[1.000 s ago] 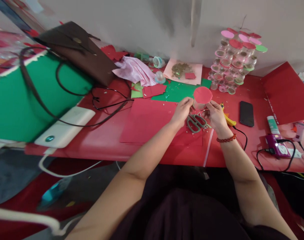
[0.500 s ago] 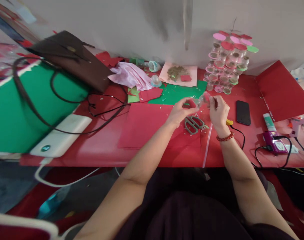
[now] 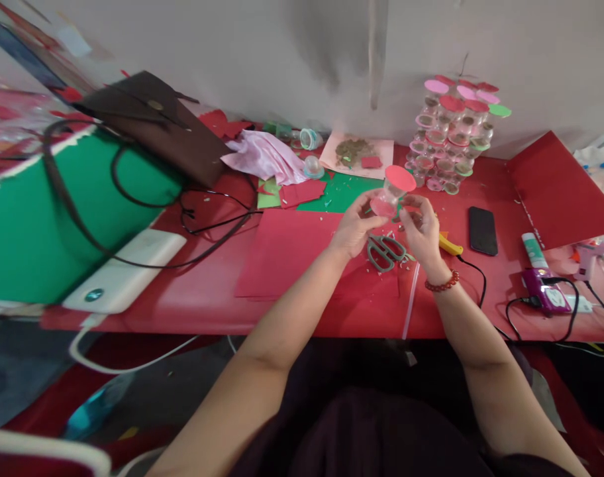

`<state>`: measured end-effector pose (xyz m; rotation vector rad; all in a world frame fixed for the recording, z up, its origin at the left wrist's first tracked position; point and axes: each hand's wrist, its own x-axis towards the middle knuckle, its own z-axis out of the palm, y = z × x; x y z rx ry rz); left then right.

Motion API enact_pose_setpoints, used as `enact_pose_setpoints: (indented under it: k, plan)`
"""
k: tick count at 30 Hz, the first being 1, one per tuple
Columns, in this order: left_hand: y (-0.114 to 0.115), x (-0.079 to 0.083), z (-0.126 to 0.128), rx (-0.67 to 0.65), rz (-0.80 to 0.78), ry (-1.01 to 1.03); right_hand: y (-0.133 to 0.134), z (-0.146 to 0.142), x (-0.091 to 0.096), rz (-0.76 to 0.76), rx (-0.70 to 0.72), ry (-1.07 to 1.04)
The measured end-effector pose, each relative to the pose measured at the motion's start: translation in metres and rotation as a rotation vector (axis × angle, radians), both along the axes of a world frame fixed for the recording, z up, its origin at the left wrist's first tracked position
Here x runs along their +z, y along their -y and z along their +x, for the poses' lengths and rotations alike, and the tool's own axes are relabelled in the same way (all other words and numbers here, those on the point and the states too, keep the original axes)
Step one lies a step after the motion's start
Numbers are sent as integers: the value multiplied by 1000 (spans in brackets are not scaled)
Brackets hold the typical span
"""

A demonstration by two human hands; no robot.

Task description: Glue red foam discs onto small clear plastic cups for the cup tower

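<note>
Between my hands is a clear plastic hourglass-shaped piece (image 3: 392,190), like two bottle tops joined at the neck, with a red disc on each end. It stands tilted, with one disc facing up. My left hand (image 3: 356,226) grips the lower disc end between thumb and fingers. On the other side, my right hand (image 3: 421,225) has its bent fingers and thumb at the piece's lower right side; the exact contact is partly hidden. Just below the hands lie grey-handled scissors (image 3: 385,252) on red paper (image 3: 292,258).
A hanging stack of similar clear pieces (image 3: 446,142) stands back right. A yellow corded tool (image 3: 450,244), phone (image 3: 483,230), purple power adapter (image 3: 547,291) and glue gun (image 3: 587,262) lie right. Left are a brown bag (image 3: 183,132), white power bank (image 3: 126,271) and pink cloth (image 3: 265,156).
The plastic piece has turned from lying sideways to nearly upright, one red disc now facing up. My right hand has shifted slightly left and down, uncovering more of the yellow tool.
</note>
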<state>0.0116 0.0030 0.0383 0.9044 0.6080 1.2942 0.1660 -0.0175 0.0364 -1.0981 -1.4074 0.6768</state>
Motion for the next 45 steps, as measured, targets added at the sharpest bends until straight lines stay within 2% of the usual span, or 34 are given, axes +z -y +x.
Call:
enact_pose_setpoints:
  k: [3, 12, 19, 24, 30, 37, 45]
  plan:
    - [2, 2, 1, -29, -3, 32, 5, -7, 6, -111, 107, -148]
    - [2, 2, 1, -40, -62, 8, 2, -6, 10, -430, 214, -436]
    - [3, 6, 0, -129, -91, 26, 1, -5, 14, -437, 157, -434]
    - [-7, -4, -1, -1, -283, -12, 1, -5, 13, -458, 128, -455]
    - [-8, -6, 0, 9, -318, -74, 0, -5, 10, -444, 155, -430]
    - [-3, -5, 1, 64, -172, -193, -4, -5, 4, -504, 135, -524]
    - [-1, -7, 9, 216, -87, -273, -4, -9, -2, -548, 144, -496]
